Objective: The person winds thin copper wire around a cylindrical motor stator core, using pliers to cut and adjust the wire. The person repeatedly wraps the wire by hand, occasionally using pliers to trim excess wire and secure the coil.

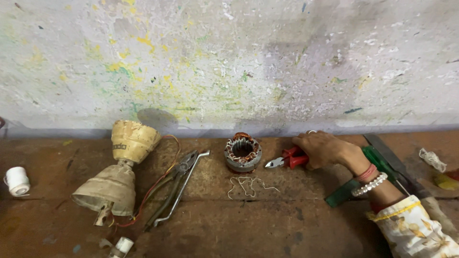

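Note:
My right hand (324, 149) rests on the brown bench, fingers closed over the red handles of small cutting pliers (285, 160) whose jaws point left. Just left of the jaws sits a round motor stator (243, 153) with copper windings. A loose bit of white string (246, 185) lies in front of it. My wrist wears red and white bead bangles, and the sleeve is pale with a floral print. My left hand is out of view.
Larger dark pliers (174, 184) lie left of the stator. A dirty cream fan housing (122, 169) with red and yellow wires lies further left. A white thread spool (17, 181) sits at the far left. A green-handled tool (377, 174) lies under my forearm. A paint-splattered wall (229, 62) backs the bench.

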